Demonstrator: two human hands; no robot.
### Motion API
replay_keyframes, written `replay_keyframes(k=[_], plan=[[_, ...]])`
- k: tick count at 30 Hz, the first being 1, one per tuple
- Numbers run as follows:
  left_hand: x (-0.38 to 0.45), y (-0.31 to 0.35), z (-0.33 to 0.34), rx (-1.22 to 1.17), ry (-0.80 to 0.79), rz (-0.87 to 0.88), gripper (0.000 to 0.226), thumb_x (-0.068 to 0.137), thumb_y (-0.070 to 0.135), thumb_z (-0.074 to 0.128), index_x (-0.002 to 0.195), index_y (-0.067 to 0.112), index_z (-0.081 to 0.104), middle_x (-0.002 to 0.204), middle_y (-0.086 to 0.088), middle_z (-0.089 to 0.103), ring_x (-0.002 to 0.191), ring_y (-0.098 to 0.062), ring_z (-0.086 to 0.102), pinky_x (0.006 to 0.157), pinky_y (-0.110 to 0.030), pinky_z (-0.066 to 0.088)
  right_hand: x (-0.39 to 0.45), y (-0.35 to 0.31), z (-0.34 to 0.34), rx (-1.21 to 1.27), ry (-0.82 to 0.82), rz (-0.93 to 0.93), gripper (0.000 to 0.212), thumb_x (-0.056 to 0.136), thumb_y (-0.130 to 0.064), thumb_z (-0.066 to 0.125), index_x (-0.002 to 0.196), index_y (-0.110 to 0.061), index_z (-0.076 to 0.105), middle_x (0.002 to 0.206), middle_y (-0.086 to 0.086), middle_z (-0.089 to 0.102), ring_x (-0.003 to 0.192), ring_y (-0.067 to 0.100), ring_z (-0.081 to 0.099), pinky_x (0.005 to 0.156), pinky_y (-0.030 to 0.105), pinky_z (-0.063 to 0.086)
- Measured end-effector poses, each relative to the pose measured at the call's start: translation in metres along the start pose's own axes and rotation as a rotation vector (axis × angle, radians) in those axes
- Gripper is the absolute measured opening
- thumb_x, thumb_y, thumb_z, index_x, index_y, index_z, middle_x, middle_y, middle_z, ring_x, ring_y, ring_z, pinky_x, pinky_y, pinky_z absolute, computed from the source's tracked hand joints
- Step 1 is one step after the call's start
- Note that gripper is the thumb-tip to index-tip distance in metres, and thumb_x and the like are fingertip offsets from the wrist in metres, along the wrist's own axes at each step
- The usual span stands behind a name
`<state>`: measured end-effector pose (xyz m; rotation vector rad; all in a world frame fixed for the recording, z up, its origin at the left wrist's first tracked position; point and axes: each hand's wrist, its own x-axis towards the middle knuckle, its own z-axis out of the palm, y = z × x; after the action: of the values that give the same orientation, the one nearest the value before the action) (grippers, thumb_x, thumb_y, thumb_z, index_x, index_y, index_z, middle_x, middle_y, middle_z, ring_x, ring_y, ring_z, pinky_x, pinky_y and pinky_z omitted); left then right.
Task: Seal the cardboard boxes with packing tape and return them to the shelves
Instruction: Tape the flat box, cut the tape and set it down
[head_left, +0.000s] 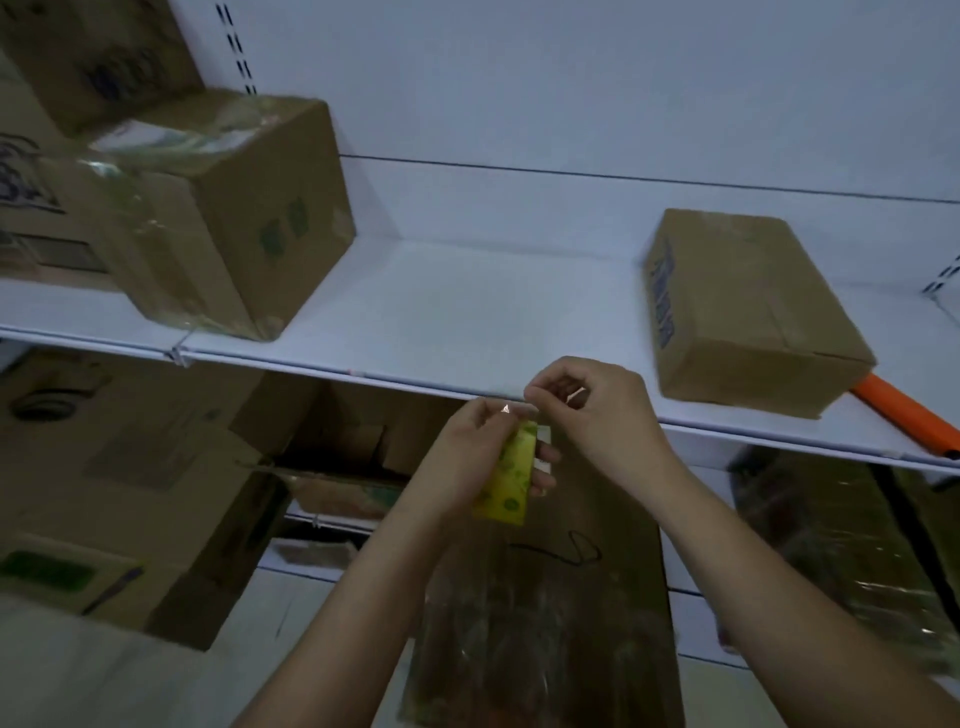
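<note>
White metal shelving fills the view, and its middle shelf (467, 312) serves as the landmark. On that shelf, at the far left, stands a large brown cardboard box (244, 218) wrapped in clear tape, with more cartons stacked beside it; toward the right lies a flatter brown cardboard box (748, 317), its flaps closed, with an orange tube (904, 415) poking out from behind it. Just in front of the shelf's edge, both hands work together: the left hand (467, 457) curls around a yellow roll of packing tape (511, 475), while the right hand (592, 410) pinches what looks like the tape's loose end. Below the shelf sit more dim brown cartons (130, 467).
</note>
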<state>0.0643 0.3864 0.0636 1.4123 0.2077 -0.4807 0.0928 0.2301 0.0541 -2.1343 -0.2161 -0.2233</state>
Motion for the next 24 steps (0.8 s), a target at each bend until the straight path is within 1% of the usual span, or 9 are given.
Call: replay_keyframes(k=[4, 8, 12, 16, 17, 19, 21, 22, 24], plan=[[0.008, -0.004, 0.0, -0.033, 0.023, -0.084, 0.029, 0.106, 0.017, 0.046, 0.116, -0.007, 0.058, 0.073, -0.021, 0.07, 0.053, -0.025, 0.066, 0.051, -0.03, 0.058, 0.006, 0.008, 0.016, -0.137, -0.018, 0.0, 0.007, 0.084, -0.018, 0.076, 0.078, -0.021, 0.074, 0.073, -0.011, 0.067, 0.073, 0.002, 0.061, 0.064, 0.009, 0.041], [0.021, 0.001, 0.001, 0.048, 0.055, -0.074, 0.031, 0.106, 0.017, 0.045, 0.115, -0.009, 0.06, 0.081, -0.026, 0.071, 0.053, -0.024, 0.068, 0.049, -0.029, 0.055, 0.011, 0.011, 0.021, -0.136, 0.057, 0.037, 0.009, 0.083, -0.014, 0.075, 0.076, -0.02, 0.074, 0.069, -0.015, 0.064, 0.071, -0.004, 0.059, 0.065, 0.006, 0.041], [0.029, -0.001, 0.006, 0.084, 0.068, -0.08, 0.037, 0.107, 0.022, 0.043, 0.118, -0.011, 0.055, 0.078, -0.026, 0.071, 0.054, -0.026, 0.068, 0.049, -0.029, 0.055, 0.008, 0.015, 0.026, -0.105, 0.165, 0.043, 0.01, 0.084, -0.011, 0.072, 0.076, -0.017, 0.072, 0.074, -0.009, 0.066, 0.075, 0.003, 0.06, 0.065, 0.008, 0.043], [0.032, -0.011, 0.008, 0.07, 0.104, -0.048, 0.04, 0.107, 0.026, 0.044, 0.112, -0.012, 0.054, 0.074, -0.026, 0.068, 0.047, -0.024, 0.065, 0.045, -0.028, 0.053, 0.014, 0.014, 0.025, -0.171, 0.14, 0.03, 0.013, 0.084, -0.011, 0.07, 0.073, -0.019, 0.068, 0.074, -0.009, 0.064, 0.07, 0.004, 0.058, 0.066, 0.007, 0.041], [0.034, -0.013, 0.007, 0.072, 0.109, -0.04, 0.04, 0.107, 0.028, 0.043, 0.114, -0.01, 0.054, 0.076, -0.026, 0.069, 0.049, -0.024, 0.066, 0.046, -0.028, 0.053, 0.015, 0.013, 0.024, -0.212, 0.116, 0.019, 0.013, 0.085, -0.014, 0.07, 0.074, -0.021, 0.067, 0.077, -0.009, 0.063, 0.072, 0.005, 0.057, 0.067, 0.01, 0.042], [0.036, -0.018, 0.006, 0.109, 0.118, -0.036, 0.043, 0.107, 0.036, 0.041, 0.12, -0.002, 0.056, 0.082, -0.023, 0.073, 0.058, -0.026, 0.07, 0.052, -0.029, 0.056, 0.016, 0.013, 0.021, -0.323, 0.089, 0.009, 0.009, 0.087, -0.024, 0.07, 0.079, -0.026, 0.068, 0.092, -0.009, 0.055, 0.087, 0.007, 0.053, 0.069, 0.025, 0.044], [0.038, -0.021, 0.006, 0.143, 0.156, -0.025, 0.046, 0.106, 0.044, 0.037, 0.121, 0.005, 0.057, 0.081, -0.018, 0.075, 0.062, -0.026, 0.073, 0.053, -0.027, 0.056, 0.018, 0.016, 0.014, -0.372, 0.08, 0.038, 0.006, 0.086, -0.036, 0.072, 0.082, -0.031, 0.071, 0.104, -0.01, 0.043, 0.101, 0.008, 0.046, 0.071, 0.028, 0.039], [0.038, -0.022, 0.008, 0.135, 0.177, -0.014, 0.046, 0.106, 0.045, 0.036, 0.118, 0.007, 0.058, 0.077, -0.016, 0.075, 0.059, -0.023, 0.072, 0.049, -0.025, 0.054, 0.019, 0.019, 0.012, -0.371, 0.072, 0.05, 0.008, 0.085, -0.04, 0.073, 0.087, -0.032, 0.072, 0.108, -0.009, 0.041, 0.106, 0.009, 0.046, 0.074, 0.028, 0.039], [0.039, -0.023, 0.013, 0.144, 0.221, 0.019, 0.041, 0.105, 0.048, 0.036, 0.105, 0.014, 0.059, 0.063, -0.004, 0.073, 0.05, -0.015, 0.069, 0.042, -0.02, 0.05, 0.021, 0.024, 0.008, -0.377, 0.048, 0.073, 0.033, 0.082, -0.045, 0.075, 0.108, -0.026, 0.066, 0.12, -0.005, 0.041, 0.114, 0.016, 0.048, 0.084, 0.029, 0.042]])
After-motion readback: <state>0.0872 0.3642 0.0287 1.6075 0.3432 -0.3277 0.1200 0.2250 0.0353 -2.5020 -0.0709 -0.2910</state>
